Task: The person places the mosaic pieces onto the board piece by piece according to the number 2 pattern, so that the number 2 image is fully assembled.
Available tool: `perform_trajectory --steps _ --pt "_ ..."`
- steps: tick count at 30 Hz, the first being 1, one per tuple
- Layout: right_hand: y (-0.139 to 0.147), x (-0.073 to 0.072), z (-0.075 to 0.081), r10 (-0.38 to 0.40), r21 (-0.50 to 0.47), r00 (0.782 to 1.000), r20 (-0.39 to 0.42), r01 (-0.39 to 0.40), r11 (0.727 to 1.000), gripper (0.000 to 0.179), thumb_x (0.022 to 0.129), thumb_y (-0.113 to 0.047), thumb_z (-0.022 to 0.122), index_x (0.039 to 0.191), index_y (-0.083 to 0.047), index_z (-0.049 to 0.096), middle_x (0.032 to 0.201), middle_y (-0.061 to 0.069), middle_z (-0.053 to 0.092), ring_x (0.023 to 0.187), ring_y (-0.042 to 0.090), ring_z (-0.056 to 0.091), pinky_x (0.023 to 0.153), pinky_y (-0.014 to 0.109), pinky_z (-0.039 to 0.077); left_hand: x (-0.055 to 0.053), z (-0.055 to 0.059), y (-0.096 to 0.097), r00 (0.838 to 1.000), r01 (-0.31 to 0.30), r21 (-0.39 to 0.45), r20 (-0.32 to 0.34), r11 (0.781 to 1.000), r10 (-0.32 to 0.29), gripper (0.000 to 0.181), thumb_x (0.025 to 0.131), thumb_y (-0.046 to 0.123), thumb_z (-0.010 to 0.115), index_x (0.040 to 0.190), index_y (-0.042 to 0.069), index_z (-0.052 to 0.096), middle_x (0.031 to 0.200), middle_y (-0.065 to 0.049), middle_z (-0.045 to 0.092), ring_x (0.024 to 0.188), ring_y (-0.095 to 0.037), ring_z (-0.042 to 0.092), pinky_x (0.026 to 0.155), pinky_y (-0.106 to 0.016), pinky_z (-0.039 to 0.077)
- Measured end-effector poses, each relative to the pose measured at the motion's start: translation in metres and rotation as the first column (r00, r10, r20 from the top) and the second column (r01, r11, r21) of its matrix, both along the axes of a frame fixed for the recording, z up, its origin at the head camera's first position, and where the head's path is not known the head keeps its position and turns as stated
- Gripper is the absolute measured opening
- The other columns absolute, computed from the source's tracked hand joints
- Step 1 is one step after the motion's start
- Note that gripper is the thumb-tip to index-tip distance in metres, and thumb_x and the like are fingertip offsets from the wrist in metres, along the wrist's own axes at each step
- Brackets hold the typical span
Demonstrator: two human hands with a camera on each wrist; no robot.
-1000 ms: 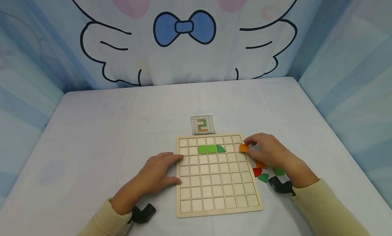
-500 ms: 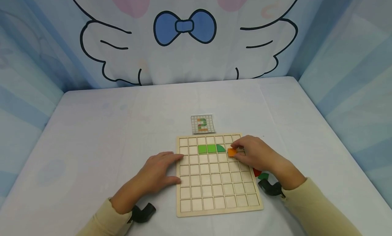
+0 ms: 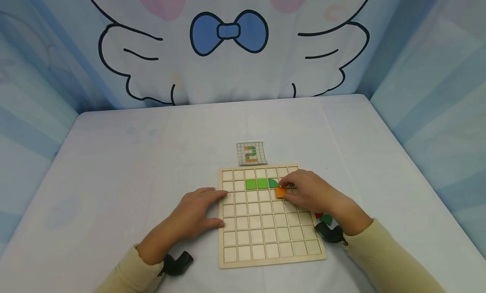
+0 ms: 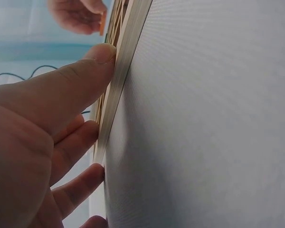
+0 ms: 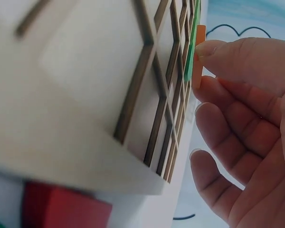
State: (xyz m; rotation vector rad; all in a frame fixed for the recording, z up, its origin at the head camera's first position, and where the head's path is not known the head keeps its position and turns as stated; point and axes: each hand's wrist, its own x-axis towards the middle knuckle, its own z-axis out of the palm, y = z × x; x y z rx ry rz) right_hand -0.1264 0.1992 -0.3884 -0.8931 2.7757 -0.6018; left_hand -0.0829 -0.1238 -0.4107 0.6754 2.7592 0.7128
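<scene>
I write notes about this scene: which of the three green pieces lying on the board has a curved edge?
The dark green piece, nearest the right hand; the two light green squares have straight edges.

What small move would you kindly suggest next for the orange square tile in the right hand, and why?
Probably lower the orange square tile into the cell on the near side of the dark green quarter-circle tile: the right hand pinches it roughly over that spot, the right wrist view shows it raised off the gridded wooden board, whose left edge the left hand touches.
</scene>
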Motion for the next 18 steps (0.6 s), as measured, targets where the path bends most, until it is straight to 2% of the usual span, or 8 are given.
perform_trajectory --steps 5,11,18 --pt "-0.0033 -0.0001 -0.0012 0.022 0.005 1.0 -0.014 -0.022 1.0 0.017 0.09 -0.013 0.073 0.106 -0.007 0.073 0.101 0.001 0.069 0.091 0.02 0.061 0.086 0.043 0.05 0.0001 0.0002 -0.0006 1.0 0.004 0.001 0.004 1.0 -0.004 0.07 0.081 0.031 0.085 0.141 0.01 0.056 0.14 -0.007 0.058 0.134 -0.032 0.046 0.105 -0.057 0.036" --pt "-0.0056 0.0001 -0.0016 0.042 -0.004 0.998 -0.04 -0.042 0.999 0.016 0.09 -0.012 0.073 0.105 -0.006 0.073 0.103 0.001 0.07 0.096 0.024 0.064 0.09 0.045 0.05 0.0003 0.0006 -0.0011 1.0 0.008 0.009 -0.002 1.0 -0.008 0.069 0.081 0.03 0.085 0.141 0.01 0.057 0.139 -0.008 0.058 0.133 -0.032 0.048 0.104 -0.058 0.038" --pt "-0.0077 0.0005 -0.0014 0.027 -0.006 1.0 -0.014 -0.027 1.0 0.016 0.09 -0.012 0.073 0.106 -0.007 0.073 0.103 0.0 0.069 0.098 0.024 0.063 0.092 0.046 0.048 -0.0001 0.0 -0.0014 1.0 0.006 0.006 -0.002 1.0 -0.006 0.068 0.082 0.031 0.085 0.141 0.01 0.057 0.139 -0.008 0.058 0.133 -0.032 0.047 0.104 -0.058 0.037"
